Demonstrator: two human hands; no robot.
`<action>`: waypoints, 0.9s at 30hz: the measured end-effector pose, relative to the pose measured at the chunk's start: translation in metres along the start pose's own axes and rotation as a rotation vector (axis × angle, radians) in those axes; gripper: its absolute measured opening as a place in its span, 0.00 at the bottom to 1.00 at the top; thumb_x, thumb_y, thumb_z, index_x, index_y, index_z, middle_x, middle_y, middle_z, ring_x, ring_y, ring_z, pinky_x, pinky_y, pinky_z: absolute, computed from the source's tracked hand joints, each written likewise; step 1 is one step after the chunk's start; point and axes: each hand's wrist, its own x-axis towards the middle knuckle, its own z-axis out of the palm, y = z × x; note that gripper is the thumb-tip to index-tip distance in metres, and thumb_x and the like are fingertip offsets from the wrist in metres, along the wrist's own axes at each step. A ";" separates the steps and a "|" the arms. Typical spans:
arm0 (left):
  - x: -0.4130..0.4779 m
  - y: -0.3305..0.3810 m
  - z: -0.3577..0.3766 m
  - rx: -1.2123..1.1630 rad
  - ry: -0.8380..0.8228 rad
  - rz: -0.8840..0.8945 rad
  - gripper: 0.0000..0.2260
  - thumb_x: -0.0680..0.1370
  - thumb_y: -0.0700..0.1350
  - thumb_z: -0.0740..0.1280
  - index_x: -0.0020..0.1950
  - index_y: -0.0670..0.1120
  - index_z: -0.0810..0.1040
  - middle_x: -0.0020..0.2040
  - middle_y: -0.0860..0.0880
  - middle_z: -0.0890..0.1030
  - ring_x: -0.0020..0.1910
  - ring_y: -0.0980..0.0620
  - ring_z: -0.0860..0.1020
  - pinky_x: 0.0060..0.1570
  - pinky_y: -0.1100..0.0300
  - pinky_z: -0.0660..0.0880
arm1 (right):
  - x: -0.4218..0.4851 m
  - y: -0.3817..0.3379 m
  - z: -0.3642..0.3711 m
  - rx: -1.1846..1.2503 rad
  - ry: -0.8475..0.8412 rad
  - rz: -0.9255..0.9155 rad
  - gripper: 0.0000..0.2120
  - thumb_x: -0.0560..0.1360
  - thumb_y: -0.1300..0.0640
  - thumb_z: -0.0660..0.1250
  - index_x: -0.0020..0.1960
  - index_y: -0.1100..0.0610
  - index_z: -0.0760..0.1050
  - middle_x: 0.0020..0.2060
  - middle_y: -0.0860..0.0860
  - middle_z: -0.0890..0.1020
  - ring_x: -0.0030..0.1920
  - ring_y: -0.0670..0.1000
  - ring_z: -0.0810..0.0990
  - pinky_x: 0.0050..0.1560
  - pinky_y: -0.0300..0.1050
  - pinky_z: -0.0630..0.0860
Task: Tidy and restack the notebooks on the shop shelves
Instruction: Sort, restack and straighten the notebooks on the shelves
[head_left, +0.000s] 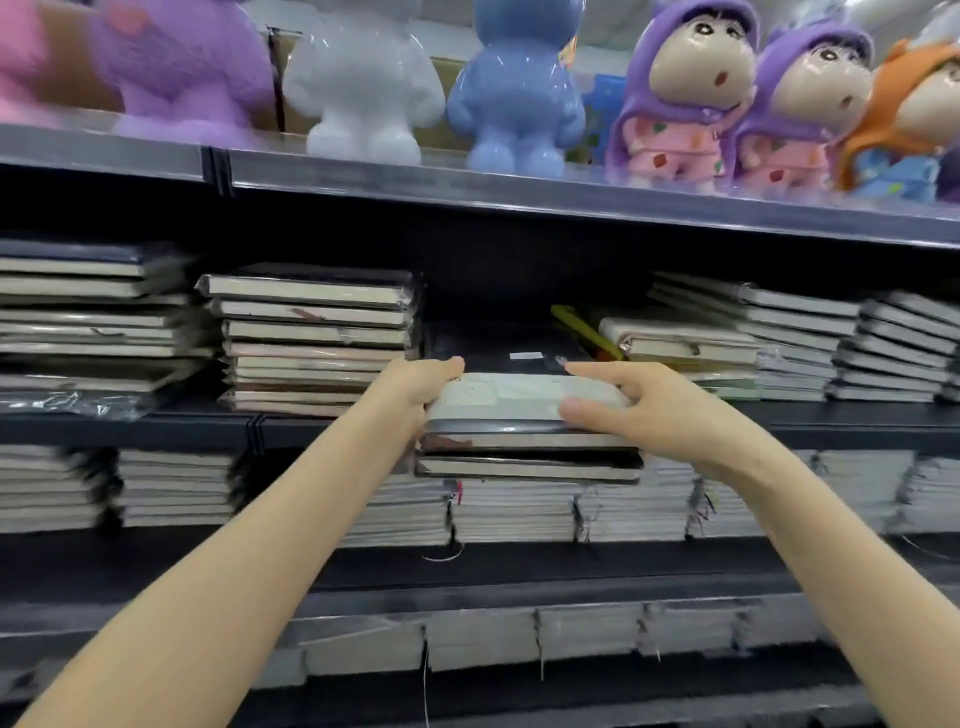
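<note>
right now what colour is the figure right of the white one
The figure is light blue, best in the head view.

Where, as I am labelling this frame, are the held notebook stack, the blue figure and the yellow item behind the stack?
notebook stack (524, 441): head view, front page edge.
blue figure (511, 88): head view, its torso.
yellow item (584, 330): head view, its middle.

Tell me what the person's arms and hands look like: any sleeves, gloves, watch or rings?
The left forearm and right forearm are bare down to the frame's bottom edge, with no sleeve in view. The left hand and right hand wear no gloves, and no watch, bracelet or ring shows.
</note>
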 end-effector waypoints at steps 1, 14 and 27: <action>0.001 0.002 0.001 0.019 0.003 -0.016 0.18 0.75 0.51 0.69 0.58 0.38 0.78 0.46 0.44 0.84 0.40 0.48 0.82 0.44 0.56 0.80 | -0.009 0.001 0.005 -0.065 -0.007 -0.068 0.36 0.63 0.31 0.66 0.70 0.37 0.67 0.73 0.42 0.62 0.74 0.44 0.58 0.67 0.44 0.62; -0.027 -0.008 -0.001 0.570 0.166 0.386 0.29 0.79 0.60 0.58 0.73 0.41 0.62 0.69 0.45 0.70 0.61 0.49 0.72 0.50 0.59 0.66 | 0.037 0.023 0.022 -0.527 0.175 -0.337 0.31 0.70 0.32 0.63 0.71 0.35 0.62 0.71 0.42 0.67 0.73 0.44 0.60 0.65 0.46 0.66; 0.009 -0.033 -0.007 0.989 0.299 0.846 0.27 0.75 0.62 0.62 0.68 0.47 0.73 0.62 0.48 0.74 0.59 0.48 0.72 0.56 0.58 0.67 | 0.101 0.030 0.031 -0.576 0.223 -0.309 0.31 0.71 0.33 0.62 0.72 0.38 0.63 0.69 0.45 0.70 0.71 0.49 0.65 0.64 0.49 0.68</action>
